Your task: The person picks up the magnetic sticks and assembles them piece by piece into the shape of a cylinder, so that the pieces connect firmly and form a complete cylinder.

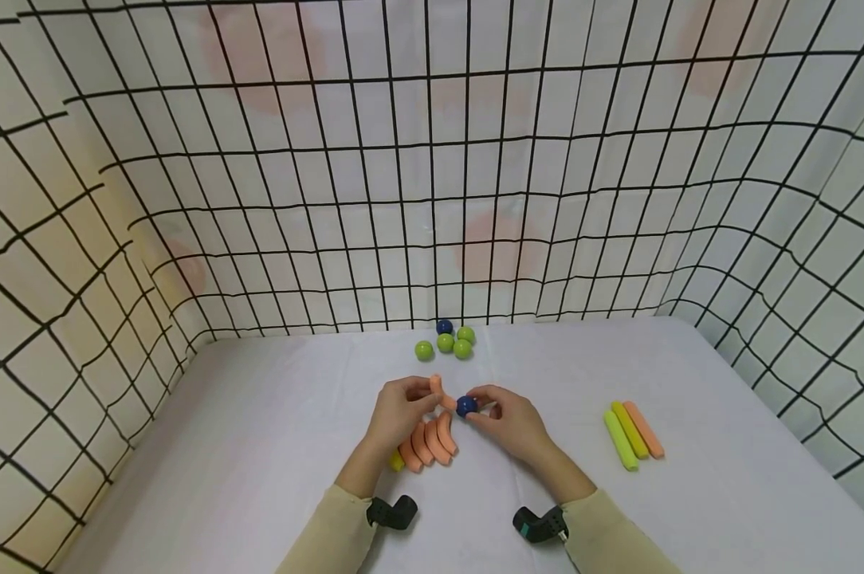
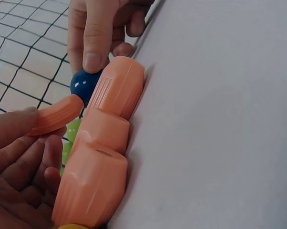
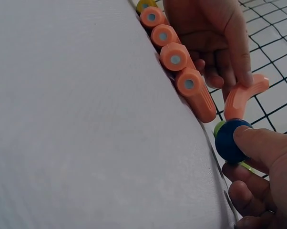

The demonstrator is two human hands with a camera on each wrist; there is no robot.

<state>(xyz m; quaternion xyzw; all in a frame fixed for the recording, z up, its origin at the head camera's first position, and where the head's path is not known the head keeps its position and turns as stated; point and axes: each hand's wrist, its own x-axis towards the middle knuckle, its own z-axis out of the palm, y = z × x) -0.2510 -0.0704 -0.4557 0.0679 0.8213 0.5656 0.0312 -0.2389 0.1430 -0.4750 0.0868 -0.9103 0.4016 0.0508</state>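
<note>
My left hand (image 1: 401, 406) pinches a curved orange rod (image 2: 57, 114) between thumb and fingers, above the table. A dark blue ball (image 3: 232, 140) is pinched by my right hand (image 1: 507, 416), its thumb across the ball's side. One end of the curved rod meets the ball in all three views. Just below the hands lies a row of several more curved orange rods (image 1: 432, 441), side by side; in the right wrist view their ends show round grey discs. A yellow piece (image 1: 397, 460) lies at the row's left end, partly hidden by my left wrist.
Several green balls (image 1: 445, 343) and a second blue ball (image 1: 444, 327) sit at the back of the white table (image 1: 260, 446). Off to the right lie three straight rods, yellow-green (image 1: 621, 440), yellow (image 1: 630, 430) and orange (image 1: 644, 429). A black grid-patterned backdrop (image 1: 432, 175) rises behind.
</note>
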